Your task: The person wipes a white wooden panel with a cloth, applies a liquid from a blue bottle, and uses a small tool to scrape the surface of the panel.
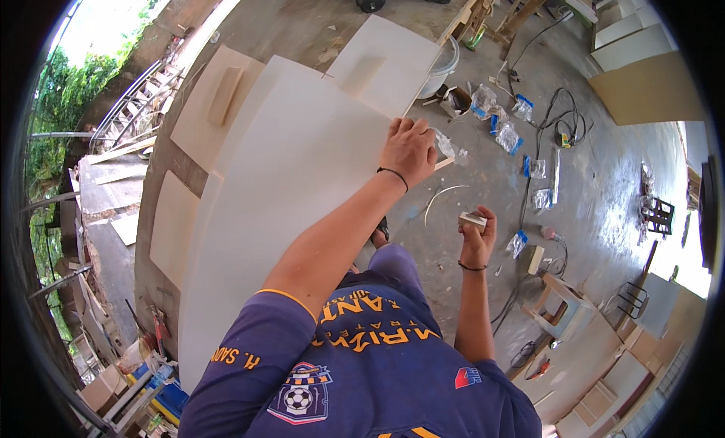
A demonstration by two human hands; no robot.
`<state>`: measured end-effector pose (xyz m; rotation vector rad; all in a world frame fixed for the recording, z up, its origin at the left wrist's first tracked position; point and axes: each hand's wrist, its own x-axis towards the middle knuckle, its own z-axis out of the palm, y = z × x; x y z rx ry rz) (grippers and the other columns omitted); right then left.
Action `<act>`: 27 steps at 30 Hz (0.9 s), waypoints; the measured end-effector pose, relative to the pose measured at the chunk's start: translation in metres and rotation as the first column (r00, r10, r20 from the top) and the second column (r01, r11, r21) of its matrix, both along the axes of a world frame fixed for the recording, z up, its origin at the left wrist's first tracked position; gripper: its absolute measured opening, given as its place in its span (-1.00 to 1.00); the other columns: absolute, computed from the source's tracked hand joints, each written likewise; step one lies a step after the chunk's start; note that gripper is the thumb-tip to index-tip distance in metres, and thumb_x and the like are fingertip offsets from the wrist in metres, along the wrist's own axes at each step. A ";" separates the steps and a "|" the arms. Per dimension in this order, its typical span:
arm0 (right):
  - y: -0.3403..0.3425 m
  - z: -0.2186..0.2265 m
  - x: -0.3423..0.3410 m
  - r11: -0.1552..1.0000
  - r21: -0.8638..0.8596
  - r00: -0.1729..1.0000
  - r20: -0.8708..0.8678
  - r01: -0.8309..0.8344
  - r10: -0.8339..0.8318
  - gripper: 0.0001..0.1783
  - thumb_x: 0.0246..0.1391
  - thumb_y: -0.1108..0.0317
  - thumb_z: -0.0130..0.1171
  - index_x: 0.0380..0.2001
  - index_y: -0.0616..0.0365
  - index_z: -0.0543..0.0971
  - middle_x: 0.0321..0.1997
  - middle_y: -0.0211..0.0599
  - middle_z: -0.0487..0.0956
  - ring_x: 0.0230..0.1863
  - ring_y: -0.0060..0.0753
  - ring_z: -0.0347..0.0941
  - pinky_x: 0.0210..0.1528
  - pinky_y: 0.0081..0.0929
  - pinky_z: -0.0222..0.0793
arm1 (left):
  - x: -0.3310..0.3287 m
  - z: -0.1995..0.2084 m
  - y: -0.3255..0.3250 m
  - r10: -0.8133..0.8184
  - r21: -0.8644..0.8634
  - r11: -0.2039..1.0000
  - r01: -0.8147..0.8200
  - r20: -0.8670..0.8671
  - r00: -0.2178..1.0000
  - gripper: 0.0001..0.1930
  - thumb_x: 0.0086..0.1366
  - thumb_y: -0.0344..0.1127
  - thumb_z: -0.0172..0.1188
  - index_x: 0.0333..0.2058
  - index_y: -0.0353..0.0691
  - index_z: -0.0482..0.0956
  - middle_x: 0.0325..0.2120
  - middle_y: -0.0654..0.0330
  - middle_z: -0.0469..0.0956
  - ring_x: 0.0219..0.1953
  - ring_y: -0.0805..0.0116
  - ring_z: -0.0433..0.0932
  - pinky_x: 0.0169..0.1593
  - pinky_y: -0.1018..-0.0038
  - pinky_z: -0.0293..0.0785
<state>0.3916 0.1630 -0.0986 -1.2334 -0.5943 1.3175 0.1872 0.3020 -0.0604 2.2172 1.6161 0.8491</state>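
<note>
A large white panel stretches before me on the left, its right edge running close to my body. My left hand rests at that edge near the far right corner, fingers curled over it; the fingertips are partly hidden. Between the thumb and fingers of my right hand is a small pale rectangular block, held above the floor and apart from the panel. Just left of the block, a thin curved white strip lies on the floor.
Beyond the large panel are a smaller white panel and a pale board. A white bucket, plastic packets and a coiled black cable are on the concrete floor. An open wooden frame stands at right.
</note>
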 end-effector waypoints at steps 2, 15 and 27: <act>0.006 0.001 -0.004 0.999 0.032 0.999 -0.011 -0.035 0.035 -0.48 -0.12 0.56 0.15 0.00 0.21 0.34 -0.22 -0.33 0.44 -0.27 -0.51 0.42 -0.32 -0.61 0.34 | 0.000 0.001 -0.002 0.006 0.006 1.000 -0.006 -0.004 1.000 -0.89 0.03 -0.35 0.16 -0.48 -0.22 0.46 -0.35 0.15 0.41 -0.13 0.10 0.38 0.09 0.18 0.20; 0.099 0.009 -0.049 0.974 0.034 0.955 -0.192 -0.222 0.225 -0.45 0.11 0.41 0.02 0.20 -0.01 0.22 -0.14 -0.35 0.51 -0.30 -0.55 0.44 -0.40 -0.63 0.28 | -0.241 -0.010 -0.143 0.343 0.066 0.938 -0.339 -0.304 0.889 -0.51 0.31 -0.03 0.01 0.07 -0.25 0.38 0.17 -0.05 0.26 0.23 0.00 0.19 0.26 0.10 0.04; 0.123 0.013 -0.074 0.954 0.051 0.955 0.050 -0.295 0.293 -0.47 0.16 0.44 0.00 0.20 -0.01 0.22 -0.18 -0.42 0.49 -0.30 -0.58 0.44 -0.41 -0.67 0.29 | -0.304 -0.007 -0.241 0.706 0.020 0.663 -0.749 -0.350 0.616 -0.52 0.25 -0.20 0.09 0.11 -0.23 0.32 0.13 0.05 0.33 0.22 0.05 0.21 0.26 0.17 0.05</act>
